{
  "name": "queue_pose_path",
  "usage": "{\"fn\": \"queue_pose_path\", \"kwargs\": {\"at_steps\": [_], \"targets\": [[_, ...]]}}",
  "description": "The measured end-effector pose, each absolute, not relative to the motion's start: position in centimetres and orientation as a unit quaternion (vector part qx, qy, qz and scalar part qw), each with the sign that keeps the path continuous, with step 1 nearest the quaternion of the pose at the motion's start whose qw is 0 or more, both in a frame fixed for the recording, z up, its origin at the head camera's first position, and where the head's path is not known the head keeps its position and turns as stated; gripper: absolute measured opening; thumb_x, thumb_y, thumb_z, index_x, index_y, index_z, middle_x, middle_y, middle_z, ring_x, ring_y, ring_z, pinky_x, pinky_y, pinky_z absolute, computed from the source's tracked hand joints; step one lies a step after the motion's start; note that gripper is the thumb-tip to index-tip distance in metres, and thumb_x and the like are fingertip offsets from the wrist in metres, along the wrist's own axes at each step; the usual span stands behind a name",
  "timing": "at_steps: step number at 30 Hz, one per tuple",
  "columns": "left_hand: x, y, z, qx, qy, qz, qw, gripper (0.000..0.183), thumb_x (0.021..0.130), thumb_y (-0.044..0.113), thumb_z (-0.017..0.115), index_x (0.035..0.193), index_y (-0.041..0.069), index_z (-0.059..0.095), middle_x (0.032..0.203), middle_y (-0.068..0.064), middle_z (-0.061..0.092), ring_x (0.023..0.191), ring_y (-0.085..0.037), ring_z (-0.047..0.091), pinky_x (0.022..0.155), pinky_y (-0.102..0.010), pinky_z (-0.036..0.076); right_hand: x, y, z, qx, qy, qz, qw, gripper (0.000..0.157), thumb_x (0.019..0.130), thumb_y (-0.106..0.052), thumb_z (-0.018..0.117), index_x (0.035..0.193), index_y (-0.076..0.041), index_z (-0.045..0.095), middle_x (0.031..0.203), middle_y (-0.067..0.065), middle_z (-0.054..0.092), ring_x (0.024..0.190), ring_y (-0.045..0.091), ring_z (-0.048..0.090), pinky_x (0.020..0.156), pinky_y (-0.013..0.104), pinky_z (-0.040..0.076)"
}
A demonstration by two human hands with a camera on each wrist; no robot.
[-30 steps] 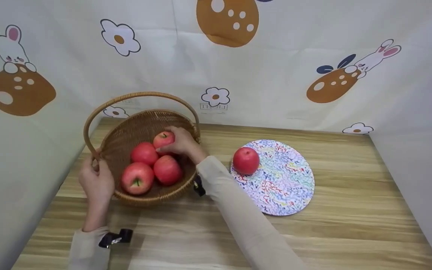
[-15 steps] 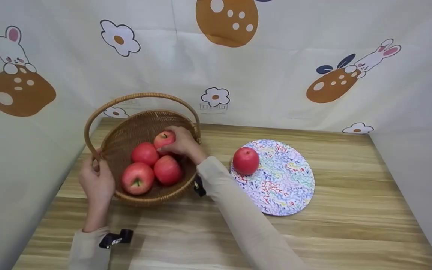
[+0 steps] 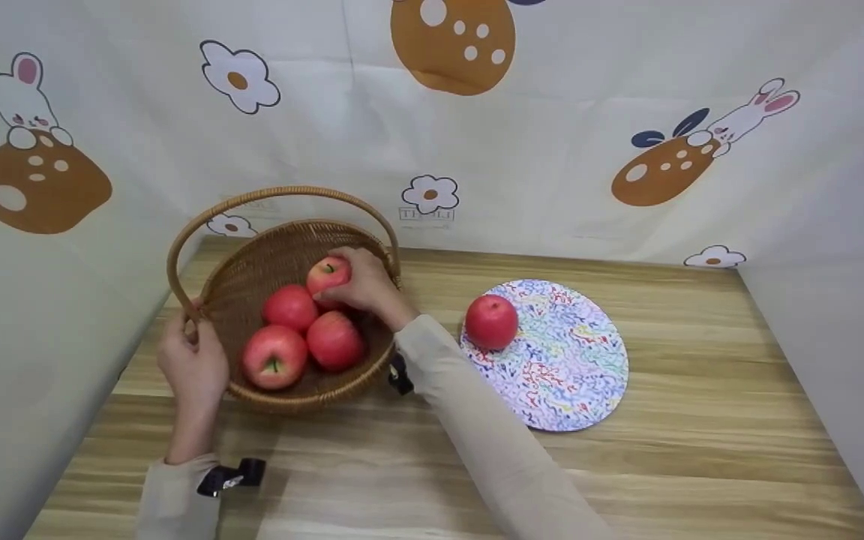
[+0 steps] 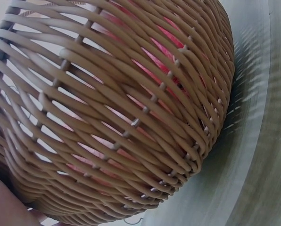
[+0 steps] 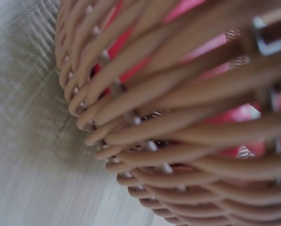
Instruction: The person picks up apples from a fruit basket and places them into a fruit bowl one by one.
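A woven basket (image 3: 252, 277) with a tall arched handle stands on the left of the table, several red apples inside it. My left hand (image 3: 196, 360) grips the basket's left rim by the foot of the handle. Inside, at the back right, my right hand (image 3: 363, 283) holds an apple (image 3: 327, 275) between thumb and fingers. Touching or close beside it are more apples (image 3: 275, 357) in the basket. Through the weave in the left wrist view, red fruit shows behind the basket wall (image 4: 126, 103). The right wrist view has only the basket wall (image 5: 178, 141), with red behind; that hand is hidden there.
Right of the basket lies a round, multicoloured patterned mat (image 3: 567, 367), with one apple (image 3: 491, 322) at its left edge. A patterned curtain (image 3: 537, 165) closes off the back and both sides of the wooden table (image 3: 702, 420).
Almost nothing differs. My right hand and the apple in it have risen very slightly; the left hand keeps its place on the basket rim.
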State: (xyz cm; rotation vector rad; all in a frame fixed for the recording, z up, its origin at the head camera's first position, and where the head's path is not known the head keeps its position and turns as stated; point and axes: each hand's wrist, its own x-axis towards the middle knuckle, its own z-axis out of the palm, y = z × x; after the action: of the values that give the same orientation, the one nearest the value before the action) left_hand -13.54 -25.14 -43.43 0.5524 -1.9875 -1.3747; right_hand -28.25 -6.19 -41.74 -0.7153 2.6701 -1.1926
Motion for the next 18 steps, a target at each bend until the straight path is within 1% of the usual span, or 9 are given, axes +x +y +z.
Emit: {"fn": "queue_pose_path", "kwargs": {"at_steps": [5,11,18], "targets": [[-13.56,-25.14,-43.48,0.214,-0.758,-0.528,0.317,0.039,0.104,-0.001,0.043,0.137,-0.009,0.063,0.125,-0.027,0.065,0.067,0.007,0.050,0.050,-0.011,0.037,-28.24,-6.17,-41.75,-0.236,0.884,-0.400,0.057,0.068,0.083,-0.022,0.090,0.143,-0.003,0.062,0.139,0.015,0.065,0.133,0.029,0.056,0.114,0.031,0.043],[-13.55,-25.09,-43.40,0.214,-0.757,-0.528,0.319,0.039,0.104,-0.002,0.043,0.136,-0.010,0.063,0.122,-0.028,0.065,0.063,0.006,0.047,0.050,-0.011,0.036,-28.18,-6.20,-41.75,-0.240,0.884,-0.400,0.042,0.069,0.083,-0.023,0.090,0.143,-0.003,0.062,0.137,0.015,0.066,0.130,0.028,0.057,0.112,0.030,0.045],[-13.48,-25.26,-43.32,0.218,-0.760,-0.527,0.312,0.039,0.104,-0.002,0.043,0.136,-0.009,0.063,0.117,-0.024,0.065,0.058,0.006,0.044,0.047,-0.012,0.034,-28.03,-6.28,-41.52,-0.242,0.883,-0.402,0.035,0.071,0.082,-0.023,0.092,0.143,-0.002,0.061,0.136,0.015,0.066,0.128,0.027,0.058,0.110,0.029,0.046]]}}
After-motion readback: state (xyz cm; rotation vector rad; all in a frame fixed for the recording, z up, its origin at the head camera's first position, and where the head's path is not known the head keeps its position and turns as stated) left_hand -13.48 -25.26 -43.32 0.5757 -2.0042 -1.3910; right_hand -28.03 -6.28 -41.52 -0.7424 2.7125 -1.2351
